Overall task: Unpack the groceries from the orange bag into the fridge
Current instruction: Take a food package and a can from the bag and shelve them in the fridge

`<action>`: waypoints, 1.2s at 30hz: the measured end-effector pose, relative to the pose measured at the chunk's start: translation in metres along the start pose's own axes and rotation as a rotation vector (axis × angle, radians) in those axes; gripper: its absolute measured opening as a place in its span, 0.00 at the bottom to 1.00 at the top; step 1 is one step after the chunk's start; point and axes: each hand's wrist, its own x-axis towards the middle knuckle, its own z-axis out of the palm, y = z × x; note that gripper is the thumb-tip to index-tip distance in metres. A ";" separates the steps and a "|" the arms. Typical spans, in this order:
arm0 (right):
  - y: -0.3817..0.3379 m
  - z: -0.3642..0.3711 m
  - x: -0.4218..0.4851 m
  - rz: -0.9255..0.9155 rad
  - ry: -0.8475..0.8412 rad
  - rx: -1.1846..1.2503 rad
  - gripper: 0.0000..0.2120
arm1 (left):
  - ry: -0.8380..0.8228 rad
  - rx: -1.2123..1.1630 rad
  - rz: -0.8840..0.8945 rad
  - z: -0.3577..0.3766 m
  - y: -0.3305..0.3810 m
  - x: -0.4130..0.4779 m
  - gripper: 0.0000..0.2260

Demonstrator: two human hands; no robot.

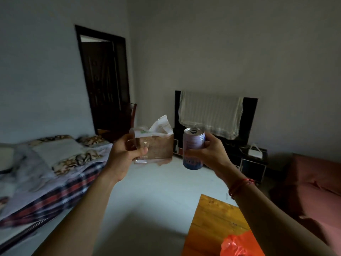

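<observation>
Holding a drink can [193, 148] upright above the floor, the right hand [212, 152] has its grip closed around the can's side, a red string [239, 185] on that wrist. Left of the can, at the same height and slightly apart, the left hand [123, 154] pinches a clear packet [156, 143] of something brown, possibly sliced bread; motion blur hides detail. Below the can, at the lower edge, the orange bag [238, 245] lies crumpled on the wooden desk [212, 218]. Behind the can stands a dark TV [247, 115] draped with a cloth [208, 113]. Far left of the can lies a bed [46, 172].
</observation>
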 end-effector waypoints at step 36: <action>-0.206 0.489 -0.255 -0.445 -1.403 0.414 0.27 | 1.406 0.477 0.183 -0.263 0.204 -0.471 0.20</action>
